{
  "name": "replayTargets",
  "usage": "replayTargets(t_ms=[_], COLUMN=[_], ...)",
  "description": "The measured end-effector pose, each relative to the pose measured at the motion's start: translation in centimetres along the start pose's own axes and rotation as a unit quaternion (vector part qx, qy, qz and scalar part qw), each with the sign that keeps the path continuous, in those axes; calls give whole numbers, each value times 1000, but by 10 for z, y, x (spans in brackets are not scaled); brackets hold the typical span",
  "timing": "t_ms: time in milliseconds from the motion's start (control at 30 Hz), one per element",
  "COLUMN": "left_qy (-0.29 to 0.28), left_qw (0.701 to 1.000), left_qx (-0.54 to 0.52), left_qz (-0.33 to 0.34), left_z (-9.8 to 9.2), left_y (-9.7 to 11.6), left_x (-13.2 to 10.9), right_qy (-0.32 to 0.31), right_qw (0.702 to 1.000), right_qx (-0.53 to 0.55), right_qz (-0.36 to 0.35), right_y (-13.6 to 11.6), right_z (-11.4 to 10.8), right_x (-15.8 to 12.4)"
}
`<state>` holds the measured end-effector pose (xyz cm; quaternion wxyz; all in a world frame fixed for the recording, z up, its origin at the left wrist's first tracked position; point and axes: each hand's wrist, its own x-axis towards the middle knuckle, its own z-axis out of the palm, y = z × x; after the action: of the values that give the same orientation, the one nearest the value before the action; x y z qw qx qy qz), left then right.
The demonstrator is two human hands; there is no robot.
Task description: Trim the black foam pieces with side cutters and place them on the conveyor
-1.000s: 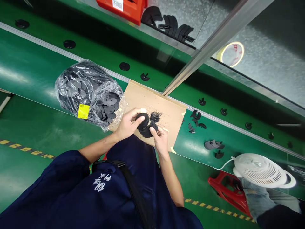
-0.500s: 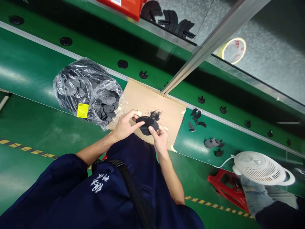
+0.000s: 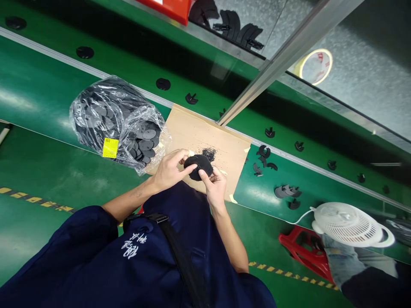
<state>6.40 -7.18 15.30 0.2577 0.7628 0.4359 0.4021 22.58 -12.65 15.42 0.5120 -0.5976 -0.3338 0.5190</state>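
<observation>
Between my two hands is a stack of thin black discs, tilted so that a broad dark face shows. My left hand pinches its left side, the thumb lying across the face and a pale cover on one fingertip. My right hand grips the right edge with thumb and fingers. Below the stack lies a cardboard sheet, taped at its corners, with a scatter of small black bits on it. Left of the sheet, a clear plastic bag with a yellow label holds many similar discs.
Black parts sit along the green conveyor belt beyond the sheet. Loose black pieces and a short stack lie to the right. Farther right are a white fan, a red stool and another person's legs. A metal post rises behind the sheet.
The stack in my hands has turned, so its face shows more and its layered edge less. The parts on the belt have shifted slightly left.
</observation>
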Motion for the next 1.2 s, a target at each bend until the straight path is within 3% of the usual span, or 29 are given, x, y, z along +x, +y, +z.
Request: replayTargets(t_ms=[333,467,600,900,1100,1200], left_qy=[6,-8,-61,-115,-58,-73], left_qw=[999,995,979,972,978,976], left_qx=[-20,-95,-186,-198,-185,-183], left_qz=[36,-22,-61,57,76,98], left_z=[4,6,3,-18,-17,-16], left_y=[5,7,11,31,31,30], left_x=[-2,-1,6,17,14,15], right_qy=[12,10,15,7,-5,-8], right_qw=[998,997,993,984,986,986], right_qx=[-54,-66,-99,-97,-104,-95], right_qz=[-9,-35,-66,-151,-133,-137], right_y=[-3,-3,-1,0,0,0], right_z=[-3,-3,-5,-9,-10,-12], right_x=[3,-1,-7,-17,-19,-19])
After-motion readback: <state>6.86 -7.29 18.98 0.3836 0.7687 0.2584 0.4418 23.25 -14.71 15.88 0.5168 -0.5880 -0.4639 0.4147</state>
